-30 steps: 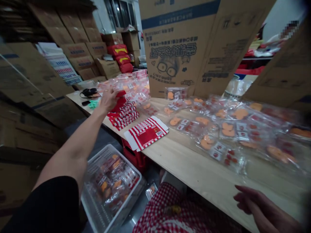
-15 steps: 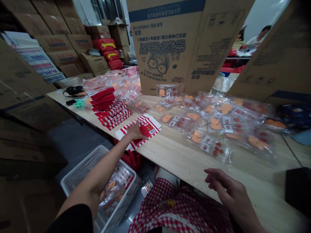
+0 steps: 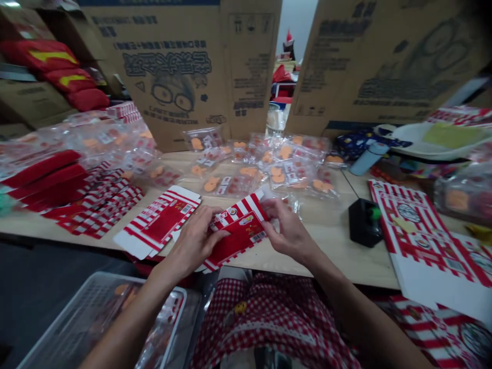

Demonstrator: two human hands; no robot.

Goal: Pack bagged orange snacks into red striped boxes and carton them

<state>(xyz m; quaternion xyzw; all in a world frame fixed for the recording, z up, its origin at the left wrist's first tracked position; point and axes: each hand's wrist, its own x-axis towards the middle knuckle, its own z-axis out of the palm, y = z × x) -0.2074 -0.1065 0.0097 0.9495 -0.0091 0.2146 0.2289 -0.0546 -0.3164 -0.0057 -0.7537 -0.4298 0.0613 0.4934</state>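
Red-and-white carton is held in both hands above the tabletop, by the near edge, tilted with its printed face up. Its left side is pinched by the left hand, thumb on the printed face; its right end is gripped by the right hand. Fingers of both hands are closed narrow on it; exact contact behind the carton cannot be told.

Flat cartons are laid just left of the left hand, at the near edge. Striped carton pile is stacked farther toward the left end. Clear packets are spread between the carton and the far edge, some overlapping. Cardboard box is stood behind them. To the right, black holder is placed, then printed sheets at the near edge. White basket, with packets inside, is set below the near edge, left side.
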